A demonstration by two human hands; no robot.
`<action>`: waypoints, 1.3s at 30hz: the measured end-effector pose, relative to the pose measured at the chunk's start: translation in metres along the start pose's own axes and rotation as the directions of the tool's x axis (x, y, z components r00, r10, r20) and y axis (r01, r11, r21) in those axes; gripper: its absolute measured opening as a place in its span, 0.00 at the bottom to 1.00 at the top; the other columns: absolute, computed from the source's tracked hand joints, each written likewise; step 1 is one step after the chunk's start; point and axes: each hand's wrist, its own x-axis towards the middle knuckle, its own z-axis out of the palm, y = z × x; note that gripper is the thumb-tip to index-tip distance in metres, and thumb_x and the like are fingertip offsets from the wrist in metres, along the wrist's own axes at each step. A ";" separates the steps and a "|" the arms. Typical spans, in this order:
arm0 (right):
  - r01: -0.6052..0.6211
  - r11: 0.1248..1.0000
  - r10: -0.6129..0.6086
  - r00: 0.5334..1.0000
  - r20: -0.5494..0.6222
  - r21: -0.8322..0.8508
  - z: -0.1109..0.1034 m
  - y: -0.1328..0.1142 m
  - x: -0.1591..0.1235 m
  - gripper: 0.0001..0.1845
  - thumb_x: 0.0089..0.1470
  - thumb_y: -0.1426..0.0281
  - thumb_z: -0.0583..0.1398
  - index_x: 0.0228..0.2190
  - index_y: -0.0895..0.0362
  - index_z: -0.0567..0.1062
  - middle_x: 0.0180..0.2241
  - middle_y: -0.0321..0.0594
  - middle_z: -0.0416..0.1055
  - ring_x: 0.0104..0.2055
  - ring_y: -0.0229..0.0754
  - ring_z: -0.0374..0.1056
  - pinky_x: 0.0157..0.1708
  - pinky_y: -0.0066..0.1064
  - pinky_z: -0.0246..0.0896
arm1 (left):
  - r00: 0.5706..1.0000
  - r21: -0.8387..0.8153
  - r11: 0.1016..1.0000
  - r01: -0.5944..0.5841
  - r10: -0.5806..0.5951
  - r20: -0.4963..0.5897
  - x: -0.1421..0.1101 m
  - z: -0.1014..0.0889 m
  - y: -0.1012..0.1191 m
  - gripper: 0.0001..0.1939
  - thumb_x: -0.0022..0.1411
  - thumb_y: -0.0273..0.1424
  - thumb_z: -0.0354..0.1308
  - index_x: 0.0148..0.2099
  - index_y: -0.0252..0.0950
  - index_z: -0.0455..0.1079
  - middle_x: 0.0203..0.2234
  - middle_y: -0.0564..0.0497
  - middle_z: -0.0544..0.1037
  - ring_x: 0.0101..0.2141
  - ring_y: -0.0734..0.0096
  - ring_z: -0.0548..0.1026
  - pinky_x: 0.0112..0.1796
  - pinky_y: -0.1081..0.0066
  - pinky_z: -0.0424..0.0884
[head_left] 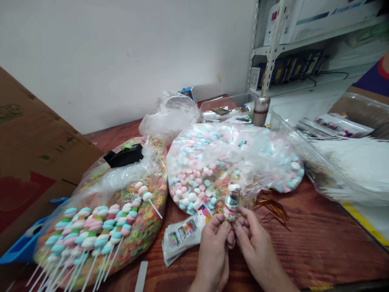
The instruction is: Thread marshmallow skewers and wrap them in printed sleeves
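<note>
A marshmallow skewer (233,198) in a clear printed bag stands upright between my hands, its stick hidden by my fingers. My left hand (213,247) is closed, pinching the bag's lower end from the left. From the right, my right hand (255,243) also pinches there with thumb and fingers. Beside my left hand lies a stack of printed clear bags (182,235). Just right of my hands is a bundle of copper-coloured twist ties (272,207). Several unwrapped marshmallow skewers (91,227) rest at the left on a big bag of ring gummies (154,202).
Behind my hands lies a large bag of pastel marshmallows (197,162). A black tape dispenser (124,156) sits on the gummies bag. Clear plastic bins (322,178) stand right, a cardboard box (39,162) left. A metal shelf (270,50) rises behind.
</note>
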 end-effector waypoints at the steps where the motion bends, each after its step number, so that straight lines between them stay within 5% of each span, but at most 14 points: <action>1: 0.052 0.995 -0.053 0.999 -0.012 -0.087 -0.001 0.000 0.001 0.07 0.65 0.68 0.50 0.37 0.55 0.67 0.27 0.36 0.70 0.26 0.39 0.70 0.27 0.27 0.65 | 0.998 0.094 0.994 -0.058 0.058 -0.003 0.000 -0.002 0.000 0.09 0.59 0.35 0.62 0.36 0.34 0.73 0.20 0.55 0.67 0.20 0.77 0.60 0.25 0.76 0.57; 3: 0.179 0.946 -0.193 0.981 -0.027 -0.270 -0.004 -0.001 0.001 0.11 0.64 0.70 0.50 0.29 0.54 0.66 0.24 0.36 0.68 0.25 0.39 0.68 0.26 0.28 0.61 | 0.967 0.364 0.899 -0.243 0.255 0.016 -0.001 -0.008 -0.002 0.07 0.61 0.34 0.60 0.38 0.37 0.76 0.25 0.50 0.73 0.26 0.71 0.68 0.31 0.73 0.64; 5: 0.284 0.884 -0.308 0.952 -0.004 -0.371 -0.007 -0.001 0.000 0.12 0.64 0.72 0.50 0.29 0.54 0.66 0.24 0.35 0.67 0.24 0.39 0.68 0.25 0.28 0.59 | 0.898 0.592 0.702 -0.397 0.429 0.094 -0.001 -0.014 -0.004 0.08 0.62 0.31 0.58 0.41 0.38 0.77 0.32 0.45 0.77 0.34 0.64 0.72 0.39 0.69 0.66; 8: 0.360 0.842 -0.374 0.926 0.047 -0.401 -0.006 0.000 -0.003 0.12 0.65 0.73 0.49 0.31 0.54 0.68 0.25 0.35 0.68 0.25 0.38 0.69 0.27 0.28 0.61 | 0.856 0.718 0.541 -0.439 0.494 0.152 0.001 -0.019 -0.010 0.10 0.65 0.29 0.53 0.41 0.39 0.77 0.31 0.45 0.78 0.34 0.63 0.74 0.39 0.68 0.67; 13: 0.373 0.809 -0.446 0.893 -0.059 -0.455 -0.001 0.001 -0.006 0.12 0.67 0.69 0.50 0.46 0.59 0.69 0.37 0.45 0.74 0.40 0.41 0.74 0.36 0.27 0.66 | 0.830 0.736 0.514 -0.441 0.546 0.116 0.005 -0.018 -0.017 0.11 0.64 0.28 0.50 0.39 0.36 0.75 0.29 0.48 0.79 0.31 0.64 0.76 0.33 0.69 0.69; 17: 0.334 0.840 -0.411 0.906 -0.100 -0.428 0.001 -0.003 -0.005 0.10 0.66 0.70 0.51 0.43 0.57 0.71 0.35 0.42 0.74 0.37 0.40 0.74 0.35 0.27 0.66 | 0.819 0.723 0.516 -0.460 0.561 0.121 0.003 -0.017 -0.020 0.11 0.64 0.28 0.52 0.42 0.35 0.76 0.32 0.47 0.80 0.33 0.64 0.77 0.36 0.68 0.71; 22: 0.364 0.864 -0.414 0.907 -0.082 -0.347 -0.010 -0.013 -0.003 0.07 0.62 0.75 0.52 0.34 0.54 0.69 0.28 0.36 0.70 0.29 0.38 0.70 0.31 0.26 0.64 | 0.910 0.506 0.756 -0.414 0.353 0.217 -0.004 -0.013 0.001 0.14 0.66 0.31 0.53 0.51 0.40 0.75 0.45 0.45 0.80 0.45 0.61 0.76 0.47 0.64 0.70; 25: 0.301 0.934 -0.296 0.953 0.055 -0.193 -0.025 -0.020 -0.005 0.06 0.61 0.73 0.54 0.32 0.53 0.69 0.27 0.34 0.69 0.28 0.37 0.68 0.29 0.25 0.62 | 0.905 0.359 0.859 -0.365 0.237 0.354 -0.010 -0.017 0.025 0.14 0.64 0.27 0.56 0.48 0.43 0.77 0.63 0.47 0.66 0.59 0.55 0.67 0.58 0.56 0.61; 27: 0.159 0.981 -0.143 0.978 0.149 -0.107 -0.035 -0.024 -0.006 0.08 0.61 0.70 0.53 0.30 0.53 0.69 0.26 0.34 0.68 0.28 0.37 0.66 0.27 0.25 0.61 | 0.874 0.420 0.806 -0.418 0.230 0.428 -0.014 -0.024 0.037 0.14 0.61 0.23 0.55 0.35 0.42 0.81 0.67 0.52 0.59 0.64 0.51 0.59 0.62 0.51 0.53; 29: 0.023 0.999 -0.015 0.980 0.198 -0.038 -0.044 -0.027 -0.007 0.11 0.63 0.67 0.53 0.28 0.54 0.68 0.26 0.33 0.66 0.27 0.37 0.64 0.27 0.25 0.60 | 0.833 0.576 0.632 -0.519 0.220 0.508 -0.017 -0.031 0.040 0.19 0.60 0.19 0.52 0.30 0.43 0.81 0.67 0.55 0.57 0.67 0.49 0.49 0.63 0.45 0.45; 31: -0.071 0.996 0.058 0.970 0.238 0.046 -0.048 -0.029 -0.006 0.13 0.62 0.63 0.54 0.27 0.54 0.68 0.25 0.33 0.65 0.27 0.37 0.62 0.28 0.25 0.59 | 0.796 0.689 0.406 -0.601 0.222 0.563 -0.018 -0.035 0.036 0.23 0.59 0.16 0.48 0.39 0.45 0.81 0.69 0.56 0.52 0.68 0.50 0.40 0.63 0.40 0.39; 33: -0.191 0.970 0.134 0.937 0.323 0.152 -0.048 -0.029 -0.007 0.15 0.60 0.60 0.57 0.25 0.54 0.69 0.23 0.32 0.64 0.26 0.36 0.60 0.27 0.25 0.58 | 0.778 0.727 0.285 -0.624 0.310 0.546 -0.018 -0.035 0.030 0.27 0.60 0.16 0.46 0.51 0.46 0.77 0.71 0.55 0.43 0.68 0.50 0.37 0.62 0.39 0.40; 36: -0.316 0.932 0.248 0.912 0.326 0.176 -0.045 -0.022 -0.016 0.17 0.55 0.54 0.61 0.26 0.54 0.74 0.20 0.33 0.66 0.23 0.39 0.64 0.24 0.28 0.62 | 0.764 0.694 0.325 -0.642 0.340 0.548 -0.024 -0.028 0.026 0.27 0.62 0.17 0.46 0.55 0.47 0.74 0.70 0.56 0.42 0.68 0.52 0.45 0.63 0.48 0.47; 39: -0.157 0.987 0.160 0.982 0.103 -0.043 -0.042 -0.011 -0.033 0.16 0.52 0.51 0.62 0.28 0.50 0.79 0.24 0.41 0.73 0.28 0.47 0.72 0.25 0.33 0.68 | 0.658 0.557 0.395 -0.731 0.193 0.727 -0.040 -0.020 0.029 0.20 0.60 0.20 0.54 0.48 0.43 0.79 0.67 0.56 0.56 0.66 0.49 0.53 0.64 0.53 0.47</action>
